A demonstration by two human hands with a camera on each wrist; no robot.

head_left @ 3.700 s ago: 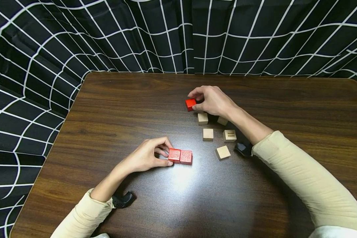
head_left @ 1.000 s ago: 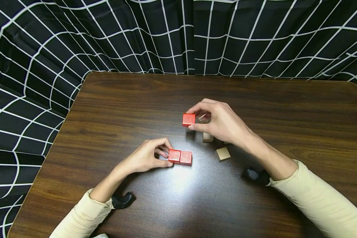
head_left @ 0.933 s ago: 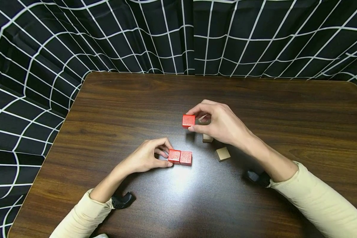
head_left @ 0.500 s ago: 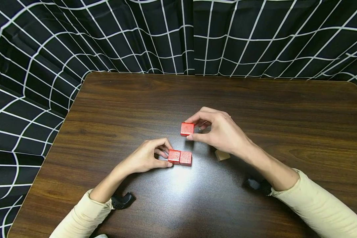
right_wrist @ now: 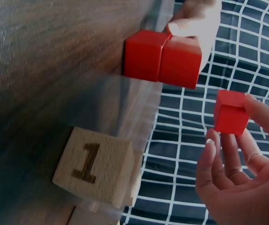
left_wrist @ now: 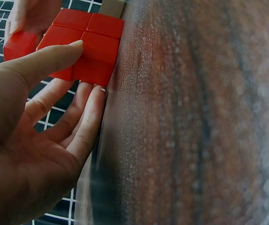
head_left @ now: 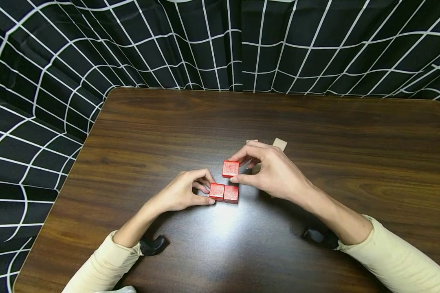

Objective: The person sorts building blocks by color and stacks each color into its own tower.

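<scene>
Red wooden cubes [left_wrist: 101, 47] stand together on the table, two side by side and two high in the left wrist view. My left hand [head_left: 185, 191] grips the left end of this red block, thumb on the near side and fingers on the far side. Between thumb and fingertips, my right hand [head_left: 273, 173] pinches another red cube [head_left: 230, 169]. In the right wrist view that held cube [right_wrist: 231, 112] hangs in the air, higher than the top of the stacked cubes [right_wrist: 180, 61], with a gap between them.
Plain wooden cubes lie on the table [head_left: 161, 122] behind and under my right hand, mostly hidden; one pale cube [head_left: 280, 144] shows past the knuckles. A wooden cube marked 1 [right_wrist: 92, 164] sits near the stack. A black gridded curtain [head_left: 190, 44] surrounds the table.
From beside the wooden cubes at the back, my right hand has picked up the red cube and brought it nearer, just behind the red block. My left hand has stayed in place.
</scene>
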